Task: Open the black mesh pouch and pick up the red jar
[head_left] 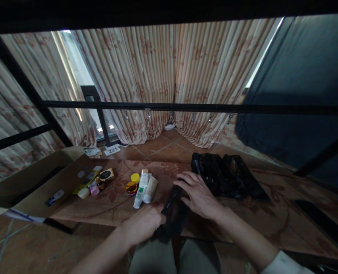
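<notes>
A thin black bag (177, 213) hangs at the front edge of the patterned cloth, just above my knees. My left hand (149, 222) is closed on its near-left edge. My right hand (199, 195) grips its upper edge, with fingers curled over the top and thumb lower down. Beside my left hand lie a white tube with green print (139, 196), a beige tube (151, 189) and a white tube with a tan cap (143, 179). An amber jar (131, 188) and a yellow-lidded jar (135, 177) stand left of them. More black bags (228, 175) lie beyond my right hand.
A cardboard box (71, 173) stands at the left, beside small cosmetics and a gold box with a black round (106, 174). A dark phone-like slab (324, 220) lies at the right. A black metal bar (171, 107) crosses ahead, before the curtains (154, 68).
</notes>
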Demonstrator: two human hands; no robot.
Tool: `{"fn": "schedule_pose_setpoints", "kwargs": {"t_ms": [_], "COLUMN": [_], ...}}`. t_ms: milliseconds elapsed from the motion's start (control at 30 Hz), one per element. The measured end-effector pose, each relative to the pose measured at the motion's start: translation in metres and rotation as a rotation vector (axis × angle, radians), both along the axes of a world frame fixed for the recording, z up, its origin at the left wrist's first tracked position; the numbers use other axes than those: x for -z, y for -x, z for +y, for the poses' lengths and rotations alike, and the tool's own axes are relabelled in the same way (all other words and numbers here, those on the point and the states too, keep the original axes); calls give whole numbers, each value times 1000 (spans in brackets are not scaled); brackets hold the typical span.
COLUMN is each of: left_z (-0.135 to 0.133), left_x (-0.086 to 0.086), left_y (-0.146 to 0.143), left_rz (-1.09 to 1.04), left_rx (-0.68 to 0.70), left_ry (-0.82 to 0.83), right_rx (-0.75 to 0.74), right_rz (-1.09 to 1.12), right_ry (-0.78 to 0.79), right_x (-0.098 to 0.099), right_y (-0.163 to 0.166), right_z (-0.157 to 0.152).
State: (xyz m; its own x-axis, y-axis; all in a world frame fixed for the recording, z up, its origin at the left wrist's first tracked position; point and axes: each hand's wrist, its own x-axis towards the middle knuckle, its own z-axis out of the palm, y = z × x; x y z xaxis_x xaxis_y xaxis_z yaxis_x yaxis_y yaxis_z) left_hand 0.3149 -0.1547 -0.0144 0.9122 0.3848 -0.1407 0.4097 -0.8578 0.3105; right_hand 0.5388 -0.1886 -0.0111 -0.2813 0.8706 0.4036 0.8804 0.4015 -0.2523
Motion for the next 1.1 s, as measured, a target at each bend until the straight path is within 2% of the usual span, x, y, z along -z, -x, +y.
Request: {"fn": "schedule_pose_setpoints", "kwargs": {"t_ms": [100, 200, 300, 367, 467, 533, 600, 667, 800, 900, 1000, 1100], "left_z": [7, 24, 38, 37, 18, -1, -20, -31, -25, -6, 9, 12], "left_x": [-9, -15, -12, -3, 22, 41, 55, 62, 58, 58, 64, 69], "left_y": [3, 9, 16, 17, 5, -10, -29, -47, -64, -55, -41, -39], "left_rz": [-35, -130, -350, -525, -773, -865, -866, -809, -665, -652, -640, -659], "left_rx": [53, 44, -211, -407, -691, -771, -837, -866, -882, -946, -1046, -1084], "left_ry": [-78, -164, -300, -293, -115, 130, 317, 392, 275, 193, 122, 117], "right_rx": [-68, 3, 165, 318, 532, 608, 654, 662, 612, 648, 689, 702], "right_rz": [-143, -205, -191, -157, -65, 6, 49, 69, 71, 68, 164, 218], "right_ry": [133, 269, 387, 409, 398, 416, 433, 449, 446, 442, 435, 294], "right_x": [-8, -7, -1, 3, 13, 21, 28, 33, 39, 47, 60, 68], "right_y": [-3, -8, -11, -12, -9, -4, 3, 11, 13, -3, -20, -21], "right_z": [-1, -4, -7, -9, -10, -11, -11, -11, -6, -2, -3, -6]}}
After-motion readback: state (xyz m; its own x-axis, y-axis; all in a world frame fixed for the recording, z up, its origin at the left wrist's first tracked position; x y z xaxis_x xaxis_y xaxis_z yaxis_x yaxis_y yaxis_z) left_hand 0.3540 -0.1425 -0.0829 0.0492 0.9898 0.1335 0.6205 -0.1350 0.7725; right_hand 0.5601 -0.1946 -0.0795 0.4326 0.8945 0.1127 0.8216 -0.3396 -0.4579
